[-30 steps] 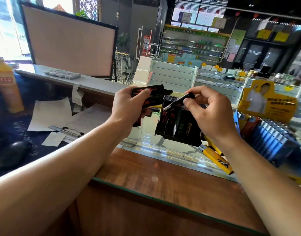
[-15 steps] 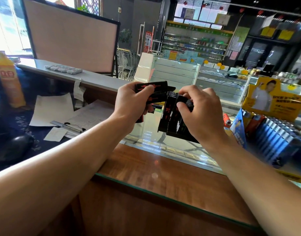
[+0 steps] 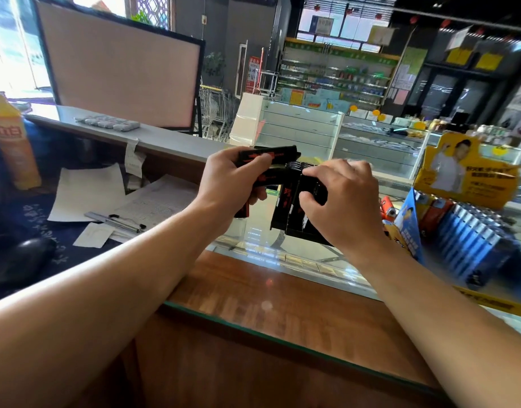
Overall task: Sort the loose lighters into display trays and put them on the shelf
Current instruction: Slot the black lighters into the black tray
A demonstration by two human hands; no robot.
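Observation:
A black display tray (image 3: 285, 201) with red print hangs above the glass counter, its flap (image 3: 283, 153) raised at the top left. My left hand (image 3: 232, 181) grips the flap and the tray's left side. My right hand (image 3: 344, 201) lies over the tray's right half, fingers pressing on the row of black lighters (image 3: 302, 165) in it. Most of the lighters are hidden by the hand. A second tray of blue lighters (image 3: 471, 231) stands at the right.
The glass counter (image 3: 283, 290) has a wood panel under it. A yellow display card (image 3: 465, 172), an orange lighter (image 3: 387, 206) and a blue box (image 3: 409, 228) crowd the right. Papers (image 3: 88, 189), a pen (image 3: 115, 220), a mouse (image 3: 17, 260) and an orange bottle (image 3: 12, 142) lie left.
One second ago my right hand held a single black lighter above the tray. It pushed the lighter down into the row and now presses flat on the tray. My left hand kept its grip.

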